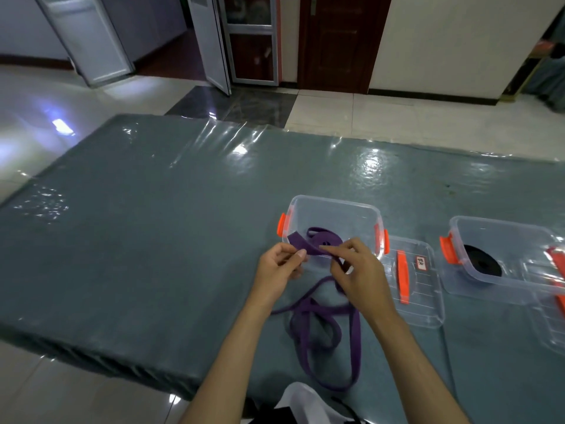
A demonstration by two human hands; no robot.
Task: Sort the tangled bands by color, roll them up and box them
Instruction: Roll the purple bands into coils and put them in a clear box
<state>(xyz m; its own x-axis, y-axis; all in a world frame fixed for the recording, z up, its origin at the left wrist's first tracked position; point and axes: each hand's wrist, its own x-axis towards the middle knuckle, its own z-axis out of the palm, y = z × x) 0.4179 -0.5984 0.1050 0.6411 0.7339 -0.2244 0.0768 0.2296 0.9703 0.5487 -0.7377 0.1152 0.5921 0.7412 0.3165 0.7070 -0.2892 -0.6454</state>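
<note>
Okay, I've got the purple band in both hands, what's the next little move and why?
Probably keep rolling: wind the next stretch of the purple band onto the end pinched between your left hand and right hand. Most of it lies loose and looped on the table, and the black roll is already boxed.

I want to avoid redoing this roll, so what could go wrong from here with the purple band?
1. Much of the flat purple band lies in crossed loops on the grey-green table cover; pulled as is, it might knot.
2. The left hand and right hand only pinch it, so the roll could slip loose.
3. The trailing band might snag the clear plastic box with orange latches.
</note>
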